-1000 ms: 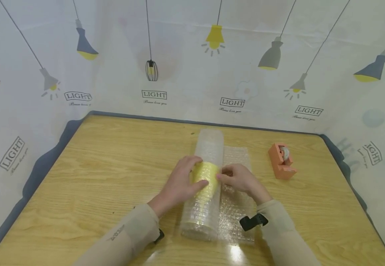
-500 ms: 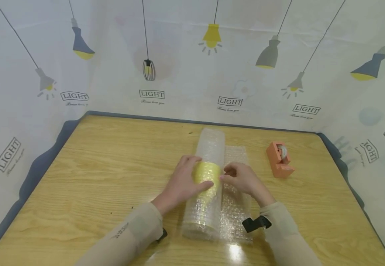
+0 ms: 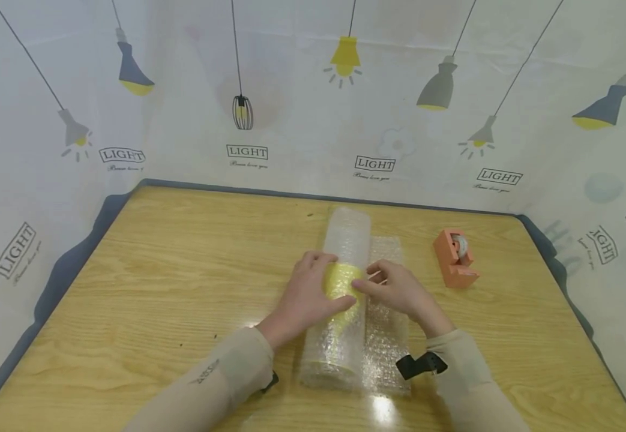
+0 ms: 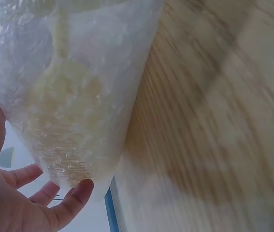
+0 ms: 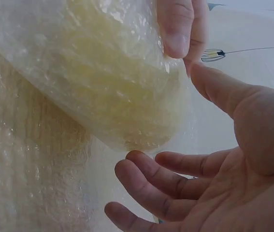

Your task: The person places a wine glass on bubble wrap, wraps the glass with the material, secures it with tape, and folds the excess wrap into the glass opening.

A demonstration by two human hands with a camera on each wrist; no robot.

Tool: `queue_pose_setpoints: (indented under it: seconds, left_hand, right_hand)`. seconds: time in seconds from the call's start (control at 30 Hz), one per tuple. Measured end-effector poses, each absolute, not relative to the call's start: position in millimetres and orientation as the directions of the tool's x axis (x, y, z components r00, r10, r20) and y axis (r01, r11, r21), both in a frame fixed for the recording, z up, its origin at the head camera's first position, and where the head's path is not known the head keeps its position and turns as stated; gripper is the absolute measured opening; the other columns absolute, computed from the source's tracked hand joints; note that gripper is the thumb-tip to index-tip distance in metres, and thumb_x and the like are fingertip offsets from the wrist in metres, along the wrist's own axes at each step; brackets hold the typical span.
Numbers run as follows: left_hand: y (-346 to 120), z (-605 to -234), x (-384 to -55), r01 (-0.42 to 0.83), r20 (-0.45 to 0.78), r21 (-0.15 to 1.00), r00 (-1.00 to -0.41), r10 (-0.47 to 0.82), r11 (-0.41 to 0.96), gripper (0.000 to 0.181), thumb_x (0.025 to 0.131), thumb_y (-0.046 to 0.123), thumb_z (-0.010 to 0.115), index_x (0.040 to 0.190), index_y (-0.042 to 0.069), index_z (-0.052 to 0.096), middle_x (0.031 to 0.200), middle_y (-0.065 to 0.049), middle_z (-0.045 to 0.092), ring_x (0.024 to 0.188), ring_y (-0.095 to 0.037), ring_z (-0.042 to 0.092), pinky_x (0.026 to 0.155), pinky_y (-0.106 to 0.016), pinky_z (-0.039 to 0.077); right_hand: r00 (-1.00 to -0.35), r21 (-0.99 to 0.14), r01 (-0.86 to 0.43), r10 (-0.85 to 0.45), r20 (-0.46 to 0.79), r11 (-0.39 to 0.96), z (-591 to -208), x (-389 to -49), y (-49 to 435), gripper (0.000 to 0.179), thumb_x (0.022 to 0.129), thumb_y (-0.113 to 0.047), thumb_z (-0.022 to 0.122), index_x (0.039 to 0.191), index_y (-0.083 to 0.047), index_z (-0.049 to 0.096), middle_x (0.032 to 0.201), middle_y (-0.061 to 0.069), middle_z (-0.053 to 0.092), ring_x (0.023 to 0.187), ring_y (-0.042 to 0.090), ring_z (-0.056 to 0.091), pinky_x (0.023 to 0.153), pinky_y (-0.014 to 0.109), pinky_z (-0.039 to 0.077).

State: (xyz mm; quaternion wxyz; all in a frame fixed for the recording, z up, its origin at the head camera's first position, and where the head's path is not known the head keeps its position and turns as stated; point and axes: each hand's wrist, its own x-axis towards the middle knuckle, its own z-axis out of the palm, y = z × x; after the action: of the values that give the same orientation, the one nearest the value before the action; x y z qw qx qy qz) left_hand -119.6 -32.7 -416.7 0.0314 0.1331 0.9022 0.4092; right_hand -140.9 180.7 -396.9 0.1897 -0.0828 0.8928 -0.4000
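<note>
A sheet of bubble wrap is rolled round a long cylindrical object (image 3: 342, 279) with a broad yellow part, its exact kind blurred by the wrap. The unrolled bubble wrap (image 3: 388, 336) lies flat to its right. My left hand (image 3: 309, 294) rests on the roll's left side, fingers spread along it and thumb stretched over the yellow part. On the roll's right side, my right hand (image 3: 399, 291) touches the wrap with its thumb; the fingers are loosely bent. The right wrist view shows those fingertips (image 5: 127, 169) spread right at the roll's underside.
An orange tape dispenser (image 3: 455, 261) with a roll of clear tape stands on the wooden table (image 3: 183, 252) to the right. A white backdrop (image 3: 302, 72) printed with lamps rises behind the table. A black strap (image 3: 421, 364) sits on my right wrist.
The bubble-wrapped roll has shifted slightly right over the flat sheet, and my left hand has moved with it. My right thumb now overlaps the roll's edge. The tape dispenser stands where it was.
</note>
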Motion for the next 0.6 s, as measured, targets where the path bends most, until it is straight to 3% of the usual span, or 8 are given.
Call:
queue_pose_setpoints:
  seconds: [0.2,0.6]
  left_hand:
    - [-26,-413,-118,0.211,0.042,0.733,-0.963,0.266,0.647,0.085,0.079,0.043,0.089,0.148,0.013,0.051,0.148,-0.010,0.046,0.133,-0.030,0.047,0.106,-0.050,0.051]
    - [-22,-413,-115,0.260,0.073,0.679,-0.954,0.289,0.686,0.089,0.078,0.049,0.088,0.149,0.013,0.050,0.150,-0.009,0.045,0.134,-0.029,0.045,0.106,-0.047,0.051]
  right_hand:
    - [-0.916,-0.685,-0.051,-0.307,-0.257,0.727,-398,-142,180,0.075,0.096,-0.053,0.070,0.134,0.010,0.056,0.121,0.026,0.068,0.105,0.035,0.068,0.083,0.045,0.061]
    - [-0.912,-0.673,-0.080,-0.327,-0.248,0.736,-402,-143,184,0.072,0.096,-0.050,0.071,0.132,0.010,0.057,0.122,0.026,0.067,0.111,0.037,0.066,0.091,0.050,0.059]
